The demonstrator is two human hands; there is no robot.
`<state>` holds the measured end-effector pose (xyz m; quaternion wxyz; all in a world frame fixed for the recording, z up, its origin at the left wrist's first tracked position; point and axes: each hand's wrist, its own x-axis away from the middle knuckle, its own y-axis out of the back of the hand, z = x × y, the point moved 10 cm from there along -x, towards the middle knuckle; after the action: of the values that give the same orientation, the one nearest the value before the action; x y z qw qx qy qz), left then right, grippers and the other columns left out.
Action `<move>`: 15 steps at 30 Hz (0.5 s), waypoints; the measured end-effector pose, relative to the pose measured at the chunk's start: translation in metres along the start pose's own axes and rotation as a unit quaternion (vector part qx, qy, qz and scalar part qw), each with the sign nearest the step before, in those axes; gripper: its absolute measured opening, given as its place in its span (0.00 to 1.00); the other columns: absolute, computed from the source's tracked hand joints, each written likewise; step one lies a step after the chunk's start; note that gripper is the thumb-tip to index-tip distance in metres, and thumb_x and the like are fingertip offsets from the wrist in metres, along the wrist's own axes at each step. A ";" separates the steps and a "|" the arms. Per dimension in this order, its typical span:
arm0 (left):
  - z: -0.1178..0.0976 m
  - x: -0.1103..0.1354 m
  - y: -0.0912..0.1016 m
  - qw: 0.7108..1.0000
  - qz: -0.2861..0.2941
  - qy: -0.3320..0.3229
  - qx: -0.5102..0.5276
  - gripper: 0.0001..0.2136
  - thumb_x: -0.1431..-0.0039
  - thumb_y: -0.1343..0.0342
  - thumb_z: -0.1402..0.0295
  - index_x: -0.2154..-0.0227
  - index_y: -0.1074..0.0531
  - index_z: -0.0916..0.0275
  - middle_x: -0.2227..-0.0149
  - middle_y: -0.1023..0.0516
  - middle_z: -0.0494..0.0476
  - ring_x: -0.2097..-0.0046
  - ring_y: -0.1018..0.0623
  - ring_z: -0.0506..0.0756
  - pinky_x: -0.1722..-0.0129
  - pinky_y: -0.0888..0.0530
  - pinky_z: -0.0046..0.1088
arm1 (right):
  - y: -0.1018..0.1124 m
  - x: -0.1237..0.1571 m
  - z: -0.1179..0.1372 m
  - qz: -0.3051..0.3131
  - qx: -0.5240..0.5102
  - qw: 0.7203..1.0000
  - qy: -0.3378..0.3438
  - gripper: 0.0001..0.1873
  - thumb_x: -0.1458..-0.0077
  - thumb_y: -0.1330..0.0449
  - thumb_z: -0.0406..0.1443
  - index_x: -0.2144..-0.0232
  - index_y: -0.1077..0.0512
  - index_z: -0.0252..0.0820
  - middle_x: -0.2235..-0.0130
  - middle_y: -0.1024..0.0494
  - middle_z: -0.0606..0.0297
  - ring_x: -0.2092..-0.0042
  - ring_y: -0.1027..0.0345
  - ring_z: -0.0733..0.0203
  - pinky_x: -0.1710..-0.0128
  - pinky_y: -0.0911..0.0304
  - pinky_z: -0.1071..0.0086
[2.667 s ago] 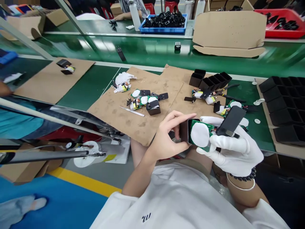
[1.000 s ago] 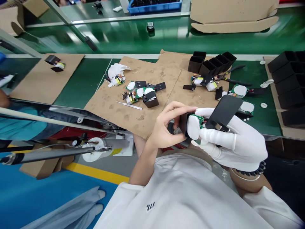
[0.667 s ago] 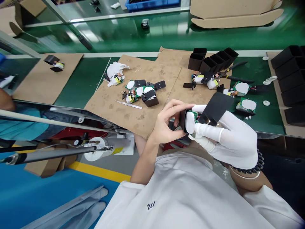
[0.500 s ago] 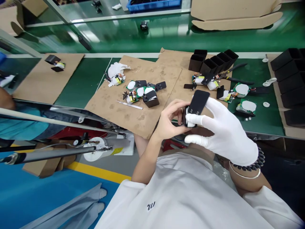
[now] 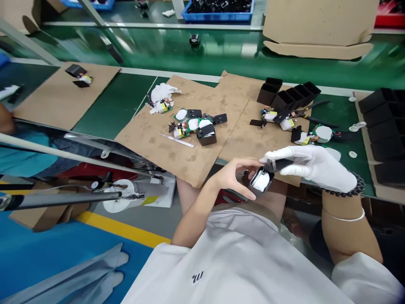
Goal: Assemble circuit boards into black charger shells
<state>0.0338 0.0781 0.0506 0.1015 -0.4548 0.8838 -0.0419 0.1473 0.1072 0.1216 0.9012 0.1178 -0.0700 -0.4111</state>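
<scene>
The white pad point(image 5: 261, 181) has sunk into the black case point(image 5: 262, 192), seemingly seated, the left hand point(image 5: 232, 175) gripping the case by the tabletop's point(image 5: 104, 101) near edge while the gloved right hand point(image 5: 329, 166) pinches the unclosed black flap point(image 5: 281, 164).

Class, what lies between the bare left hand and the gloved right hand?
In the head view, a black case with a white piece inside and a black cover lie between the left hand and the right hand.
</scene>
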 end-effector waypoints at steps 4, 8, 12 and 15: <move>0.000 0.007 -0.003 1.000 -0.017 0.010 -0.006 0.35 0.72 0.21 0.54 0.55 0.21 0.60 0.59 0.26 0.57 0.62 0.26 0.55 0.61 0.27 0.31 | -0.004 0.007 -0.004 -0.027 0.005 1.000 -0.012 0.23 0.53 0.25 0.44 0.53 0.19 0.48 0.56 0.15 0.64 0.53 0.19 0.50 0.46 0.23 0.59; -0.015 0.015 0.003 0.995 -0.065 0.004 -0.070 0.31 0.65 0.23 0.60 0.54 0.21 0.63 0.62 0.27 0.55 0.66 0.30 0.51 0.65 0.29 0.27 | 0.000 0.014 -0.004 -0.066 0.050 0.996 -0.017 0.21 0.49 0.28 0.45 0.53 0.19 0.47 0.53 0.16 0.62 0.50 0.20 0.48 0.43 0.25 0.57; -0.037 0.023 0.007 0.968 -0.160 -0.021 -0.194 0.29 0.61 0.24 0.65 0.53 0.22 0.64 0.64 0.27 0.53 0.66 0.30 0.51 0.65 0.29 0.27 | -0.001 0.020 -0.003 -0.116 0.064 0.991 -0.023 0.19 0.47 0.29 0.44 0.53 0.19 0.48 0.50 0.16 0.62 0.49 0.21 0.50 0.43 0.26 0.57; -0.055 0.032 0.006 0.898 -0.277 -0.060 -0.337 0.26 0.57 0.30 0.72 0.51 0.24 0.62 0.63 0.27 0.53 0.66 0.28 0.52 0.65 0.27 0.27 | -0.001 0.026 -0.005 -0.217 0.071 0.973 -0.037 0.16 0.49 0.28 0.42 0.57 0.19 0.45 0.53 0.15 0.61 0.52 0.20 0.51 0.46 0.24 0.57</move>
<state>-0.0014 0.0547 0.0988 -0.0211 -0.6899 0.6754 0.2596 0.1648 0.0874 0.1172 0.7767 0.1785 -0.1053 -0.5948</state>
